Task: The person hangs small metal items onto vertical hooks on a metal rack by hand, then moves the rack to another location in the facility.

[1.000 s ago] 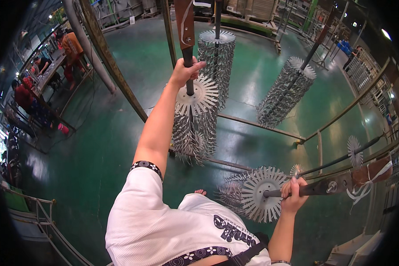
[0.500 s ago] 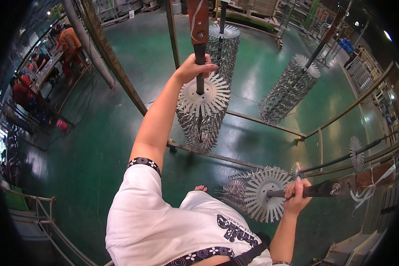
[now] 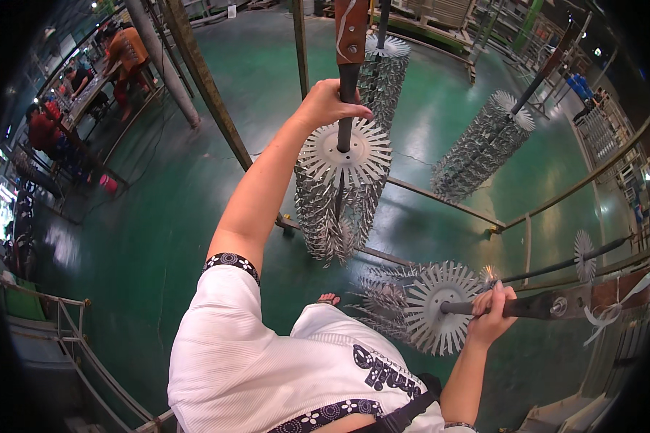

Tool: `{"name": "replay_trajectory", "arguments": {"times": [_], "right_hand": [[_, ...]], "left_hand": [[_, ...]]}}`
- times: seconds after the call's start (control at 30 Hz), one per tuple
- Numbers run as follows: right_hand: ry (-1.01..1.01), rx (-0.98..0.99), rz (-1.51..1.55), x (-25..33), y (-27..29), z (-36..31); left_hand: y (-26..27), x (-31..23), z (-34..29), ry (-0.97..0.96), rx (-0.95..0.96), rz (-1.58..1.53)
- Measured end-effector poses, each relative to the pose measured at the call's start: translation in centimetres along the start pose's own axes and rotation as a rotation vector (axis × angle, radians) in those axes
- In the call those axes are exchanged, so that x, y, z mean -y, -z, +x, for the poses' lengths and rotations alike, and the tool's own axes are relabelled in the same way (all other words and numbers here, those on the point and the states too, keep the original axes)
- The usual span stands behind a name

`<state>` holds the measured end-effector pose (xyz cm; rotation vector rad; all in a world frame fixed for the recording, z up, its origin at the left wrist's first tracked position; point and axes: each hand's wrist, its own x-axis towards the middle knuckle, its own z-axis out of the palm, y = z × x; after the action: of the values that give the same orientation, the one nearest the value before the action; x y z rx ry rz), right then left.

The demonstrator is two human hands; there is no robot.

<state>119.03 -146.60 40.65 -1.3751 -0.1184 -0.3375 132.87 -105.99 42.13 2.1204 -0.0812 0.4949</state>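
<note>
My left hand point(image 3: 331, 105) is closed around a dark metal rod point(image 3: 345, 133), its thumb lying across the front. Some of its fingers are hidden behind the rod. Below it, the rod runs into a pale slotted disc point(image 3: 325, 154) topping a hanging rack point(image 3: 318, 209) packed with small shiny metal pieces. At the lower right, my right hand point(image 3: 492, 314) grips a second dark rod point(image 3: 455, 308). That rod joins another slotted disc point(image 3: 422, 317), with a rack of similar shiny pieces point(image 3: 379, 289) beneath it. What exactly the pieces are is too small to tell.
Another loaded rack point(image 3: 480, 148) hangs at the right, and one point(image 3: 384, 79) behind my left hand. Metal frame bars point(image 3: 448, 202) cross between them. A slanted post point(image 3: 202, 86) stands at the left. People work at a table point(image 3: 87, 97) at the far left, above the green floor point(image 3: 123, 267).
The view has shifted slightly, so most things sit further right. My left thumb is stretched straighter across the rod. The racks beneath both hands have turned or swung a little.
</note>
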Motion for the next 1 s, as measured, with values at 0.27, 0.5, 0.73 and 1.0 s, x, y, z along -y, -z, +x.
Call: {"name": "replay_trajectory", "arguments": {"times": [0.27, 0.5, 0.73, 1.0], "right_hand": [[-0.011, -0.014, 0.006, 0.6, -0.3, 0.2], [0.006, -0.020, -0.012, 0.3, 0.2, 0.3], [-0.007, -0.009, -0.020, -0.3, 0.2, 0.2], [0.009, -0.004, -0.021, -1.0, 0.7, -0.4]], "left_hand": [[1.6, -2.3, -4.2, -0.013, -0.238, 0.107], [-0.3, -2.3, -14.4, 0.023, -0.658, 0.091], [-5.3, 0.1, -20.3, 0.243, -0.595, 0.173], [-7.0, 1.9, -19.8, 0.335, -0.587, 0.333]]}}
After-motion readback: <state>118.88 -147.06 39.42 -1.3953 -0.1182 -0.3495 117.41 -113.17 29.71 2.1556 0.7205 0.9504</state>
